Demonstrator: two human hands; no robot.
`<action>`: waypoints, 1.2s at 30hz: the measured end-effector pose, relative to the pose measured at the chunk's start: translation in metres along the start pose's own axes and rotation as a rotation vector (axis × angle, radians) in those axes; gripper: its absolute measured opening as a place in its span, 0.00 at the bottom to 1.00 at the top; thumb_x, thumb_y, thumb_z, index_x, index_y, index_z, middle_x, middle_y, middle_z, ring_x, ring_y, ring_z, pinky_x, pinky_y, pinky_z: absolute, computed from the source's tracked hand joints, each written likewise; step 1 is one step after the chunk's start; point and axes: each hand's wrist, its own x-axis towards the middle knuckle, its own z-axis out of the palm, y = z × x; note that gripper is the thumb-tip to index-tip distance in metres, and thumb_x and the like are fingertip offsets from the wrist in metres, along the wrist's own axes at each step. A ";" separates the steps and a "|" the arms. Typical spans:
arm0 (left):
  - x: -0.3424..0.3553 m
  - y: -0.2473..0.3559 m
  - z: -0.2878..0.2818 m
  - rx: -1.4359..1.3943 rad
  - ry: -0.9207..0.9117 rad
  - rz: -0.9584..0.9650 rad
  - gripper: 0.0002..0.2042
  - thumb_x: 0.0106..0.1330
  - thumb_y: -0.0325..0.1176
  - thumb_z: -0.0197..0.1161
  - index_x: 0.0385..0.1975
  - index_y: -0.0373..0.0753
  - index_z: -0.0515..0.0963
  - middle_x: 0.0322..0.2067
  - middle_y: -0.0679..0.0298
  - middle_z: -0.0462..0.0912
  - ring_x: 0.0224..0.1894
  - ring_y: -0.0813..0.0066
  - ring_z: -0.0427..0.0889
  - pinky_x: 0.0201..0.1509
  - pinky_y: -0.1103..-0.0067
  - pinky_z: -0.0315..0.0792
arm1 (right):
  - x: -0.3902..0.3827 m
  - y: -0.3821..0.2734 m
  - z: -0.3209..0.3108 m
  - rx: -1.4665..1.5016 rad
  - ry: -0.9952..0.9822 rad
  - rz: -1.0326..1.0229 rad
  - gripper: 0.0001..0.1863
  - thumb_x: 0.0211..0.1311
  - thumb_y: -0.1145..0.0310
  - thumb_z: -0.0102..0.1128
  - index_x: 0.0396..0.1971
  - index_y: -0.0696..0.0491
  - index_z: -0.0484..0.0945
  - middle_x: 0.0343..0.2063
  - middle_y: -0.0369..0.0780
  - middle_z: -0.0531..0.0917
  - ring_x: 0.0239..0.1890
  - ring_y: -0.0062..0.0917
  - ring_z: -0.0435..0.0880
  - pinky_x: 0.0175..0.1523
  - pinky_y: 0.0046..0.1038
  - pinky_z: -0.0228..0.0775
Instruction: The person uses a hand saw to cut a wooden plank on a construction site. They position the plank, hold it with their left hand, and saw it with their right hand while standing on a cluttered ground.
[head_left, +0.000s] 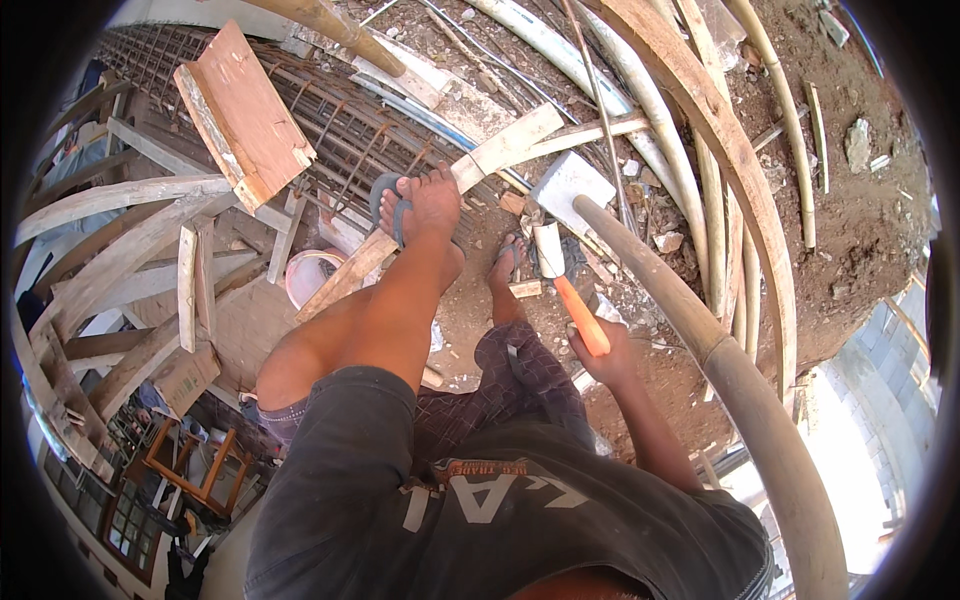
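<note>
My left hand (428, 205) reaches down over my raised leg to grip a pale wooden plank (348, 272), beside my sandalled foot (390, 208), which rests on it; the fingers are partly hard to separate from the foot. My right hand (605, 350) is closed round the orange handle of a hammer-like tool (580, 312) with a pale head, held low over the dirt. A long bamboo pole (720, 370) runs past my right side, with a square whitish piece (565, 180) at its far end.
Rebar cages (330, 130) and a plywood piece (243, 110) lie ahead-left. Curved timber (760, 210) and long pale poles (660, 150) lie on the dirt at right. At left are stacked boards (150, 250), a bucket (308, 275), a cardboard box (182, 378) and a wooden stool (195, 465).
</note>
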 end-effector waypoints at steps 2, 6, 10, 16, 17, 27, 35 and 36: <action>-0.004 0.000 -0.001 -0.008 -0.018 0.004 0.22 0.64 0.35 0.57 0.56 0.33 0.70 0.41 0.54 0.84 0.44 0.59 0.84 0.53 0.68 0.68 | 0.087 0.017 0.040 0.001 -0.030 0.047 0.12 0.59 0.64 0.67 0.31 0.59 0.81 0.20 0.45 0.81 0.21 0.23 0.78 0.30 0.29 0.70; -0.006 -0.001 -0.012 -0.013 0.000 0.032 0.21 0.64 0.34 0.55 0.56 0.34 0.70 0.41 0.54 0.84 0.44 0.59 0.84 0.53 0.66 0.68 | 0.184 0.037 0.093 -0.020 0.089 -0.257 0.21 0.58 0.55 0.67 0.27 0.61 0.77 0.19 0.47 0.79 0.20 0.35 0.76 0.31 0.35 0.70; -0.002 0.000 -0.020 0.026 -0.145 0.012 0.21 0.64 0.35 0.55 0.57 0.35 0.70 0.41 0.55 0.83 0.44 0.60 0.84 0.52 0.66 0.68 | 0.092 0.024 0.050 -0.026 -0.040 -0.159 0.19 0.59 0.56 0.67 0.33 0.60 0.81 0.20 0.47 0.82 0.23 0.35 0.82 0.33 0.34 0.73; -0.004 0.002 -0.014 0.002 -0.044 0.005 0.23 0.62 0.36 0.60 0.56 0.34 0.71 0.41 0.56 0.83 0.45 0.60 0.83 0.53 0.67 0.68 | -0.049 0.022 -0.026 -0.051 -0.124 0.045 0.18 0.58 0.63 0.67 0.47 0.56 0.82 0.27 0.47 0.85 0.31 0.40 0.87 0.37 0.30 0.77; -0.005 0.003 -0.013 -0.001 -0.055 0.002 0.23 0.62 0.36 0.61 0.56 0.34 0.71 0.41 0.56 0.83 0.45 0.60 0.83 0.53 0.67 0.68 | -0.026 0.027 -0.014 -0.020 -0.070 -0.021 0.18 0.58 0.63 0.66 0.47 0.55 0.82 0.26 0.47 0.85 0.29 0.40 0.87 0.36 0.31 0.76; -0.005 -0.002 -0.019 -0.028 -0.061 -0.001 0.27 0.59 0.44 0.66 0.56 0.36 0.73 0.43 0.56 0.83 0.49 0.59 0.83 0.53 0.67 0.69 | 0.174 0.042 0.074 -0.051 0.043 -0.091 0.16 0.58 0.60 0.68 0.33 0.60 0.81 0.22 0.44 0.83 0.26 0.24 0.81 0.36 0.30 0.74; -0.001 -0.035 -0.042 -0.384 0.345 -0.133 0.21 0.65 0.44 0.62 0.55 0.41 0.75 0.53 0.55 0.78 0.57 0.56 0.77 0.59 0.61 0.68 | -0.013 0.107 -0.027 -0.104 0.084 0.036 0.13 0.57 0.65 0.70 0.31 0.59 0.81 0.21 0.42 0.81 0.23 0.24 0.80 0.32 0.30 0.72; -0.003 -0.055 -0.045 -0.409 0.377 -0.249 0.20 0.66 0.43 0.60 0.55 0.41 0.75 0.55 0.55 0.77 0.58 0.55 0.76 0.60 0.60 0.68 | -0.024 0.114 -0.033 -0.094 0.087 0.034 0.12 0.57 0.65 0.70 0.30 0.60 0.80 0.19 0.41 0.80 0.22 0.23 0.78 0.30 0.30 0.71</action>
